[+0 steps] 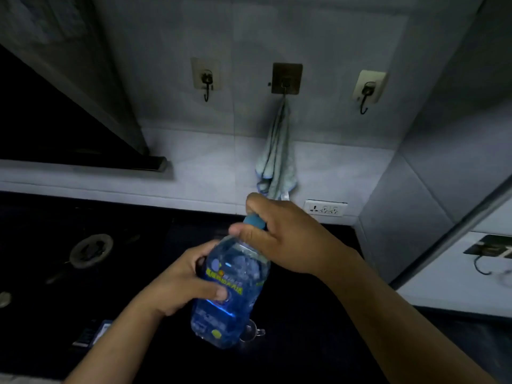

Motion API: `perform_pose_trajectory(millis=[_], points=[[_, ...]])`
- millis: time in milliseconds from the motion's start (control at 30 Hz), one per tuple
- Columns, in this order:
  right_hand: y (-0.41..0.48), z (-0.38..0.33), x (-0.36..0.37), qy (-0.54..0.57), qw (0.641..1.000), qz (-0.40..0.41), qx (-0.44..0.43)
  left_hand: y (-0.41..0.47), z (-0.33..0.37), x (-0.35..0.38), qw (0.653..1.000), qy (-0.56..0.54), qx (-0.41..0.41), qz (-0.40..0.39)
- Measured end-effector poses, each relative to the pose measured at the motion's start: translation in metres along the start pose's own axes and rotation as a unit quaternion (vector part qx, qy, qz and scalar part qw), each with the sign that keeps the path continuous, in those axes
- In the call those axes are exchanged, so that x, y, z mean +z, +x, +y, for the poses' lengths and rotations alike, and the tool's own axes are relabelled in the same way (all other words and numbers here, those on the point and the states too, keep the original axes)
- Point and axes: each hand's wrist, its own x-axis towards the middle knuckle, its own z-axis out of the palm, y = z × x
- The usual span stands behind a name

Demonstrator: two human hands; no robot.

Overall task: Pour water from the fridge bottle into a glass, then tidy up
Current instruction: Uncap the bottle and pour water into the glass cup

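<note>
— What shows of the person?
— Two hands and two arms: a left hand point(182, 282), a right hand point(279, 239), a left arm point(119, 342) and a right arm point(388, 314).
— What do they wear?
— Both arms are bare right down to the edge. The left hand shows a short, round thumbnail point(221, 294).

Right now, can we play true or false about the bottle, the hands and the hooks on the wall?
1. The left hand grips the bottle round its middle. True.
2. The right hand lies flat on the counter. False: it grips the bottle's blue cap.
3. A towel hangs from the middle hook. True.
4. Every hook holds a towel. False: the left hook and the right hook are bare.
</note>
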Motion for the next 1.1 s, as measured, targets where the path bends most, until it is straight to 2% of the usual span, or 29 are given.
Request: perform_pose_trajectory(millis=[67,133,200,233,300,367,400,467,533,600,667,733,767,800,900,1100], points=[[0.005,0.007,0.005,-0.086,0.992,0.038,0.083,0.002,0.003,0.014,0.996,0.059,0.007,0.074],[0.012,0.015,0.012,-0.140,0.972,0.041,0.187,0.005,0.000,0.033,0.968,0.172,0.027,0.181],[0.014,0.015,0.019,-0.137,0.969,0.041,0.203,0.005,-0.005,0.037,0.954,0.192,0.044,0.225],[0.013,0.014,0.021,-0.125,0.976,0.052,0.170,0.003,-0.007,0.032,0.958,0.177,0.049,0.220],[0.008,0.009,0.018,-0.079,0.993,0.067,0.049,-0.002,-0.005,0.016,0.973,0.146,0.053,0.171],[0.004,0.006,0.010,0.014,0.997,0.035,-0.061,-0.006,-0.003,0.002,0.987,0.098,0.040,0.119],[0.003,0.009,0.006,0.058,0.995,0.009,-0.081,-0.008,-0.003,0.000,0.992,0.067,0.027,0.105],[0.002,0.016,0.005,0.092,0.994,-0.017,-0.053,-0.010,-0.003,0.003,0.993,0.045,0.011,0.109],[0.002,0.018,0.014,0.022,0.999,0.012,0.031,-0.009,-0.006,0.010,0.987,0.079,0.016,0.143],[0.003,0.017,0.026,-0.087,0.990,0.077,0.084,-0.007,-0.008,0.014,0.979,0.106,0.017,0.172],[0.002,0.019,0.035,-0.043,0.993,0.089,0.067,-0.008,-0.011,0.013,0.977,0.108,0.016,0.182],[-0.001,0.022,0.034,0.062,0.996,0.032,0.053,-0.010,-0.014,0.013,0.977,0.104,0.009,0.189],[-0.003,0.022,0.036,0.079,0.995,0.011,0.062,-0.012,-0.015,0.013,0.976,0.103,0.005,0.190],[-0.005,0.022,0.040,0.062,0.995,0.012,0.081,-0.013,-0.016,0.014,0.976,0.110,0.000,0.188],[-0.006,0.022,0.059,-0.048,0.987,0.095,0.121,-0.014,-0.020,0.019,0.975,0.133,-0.012,0.175],[-0.023,0.032,0.085,0.008,0.990,0.138,0.035,-0.020,-0.035,0.023,0.972,0.151,-0.037,0.174]])
